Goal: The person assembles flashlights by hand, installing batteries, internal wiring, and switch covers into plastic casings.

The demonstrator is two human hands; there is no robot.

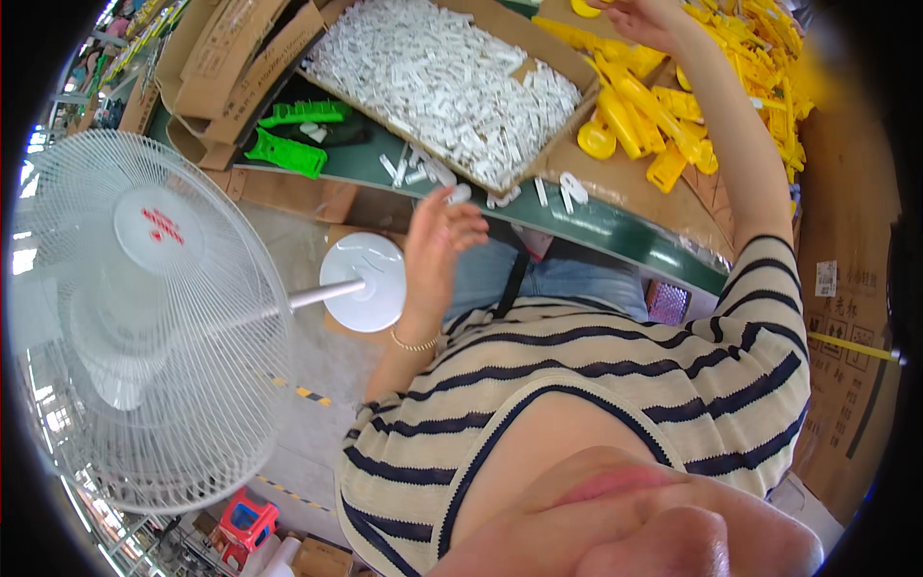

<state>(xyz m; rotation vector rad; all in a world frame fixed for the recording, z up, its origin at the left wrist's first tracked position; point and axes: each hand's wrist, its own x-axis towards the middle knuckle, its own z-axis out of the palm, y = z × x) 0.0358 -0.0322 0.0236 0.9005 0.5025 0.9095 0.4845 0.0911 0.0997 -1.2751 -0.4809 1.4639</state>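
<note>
My left hand (442,245) is raised at the near edge of the green table, its fingers loosely bent and apart. Just beyond its index fingertip is a small oval white plastic piece (460,194); whether they touch is hard to tell. At the top edge, my right hand (646,19) reaches over a heap of yellow plastic parts (639,106). Its fingers close at the edge of a round-ended yellow plastic part (586,8), partly cut off by the picture's edge. Between the hands lies a shallow cardboard box (553,144) full of small white plastic pieces (433,77).
Two green plastic parts (288,152) lie left of the box, near folded cardboard (240,87). Loose white pieces (567,192) rest along the table edge (615,226). A large white fan (144,308) stands at my left. Tall cardboard boxes (846,288) stand at my right.
</note>
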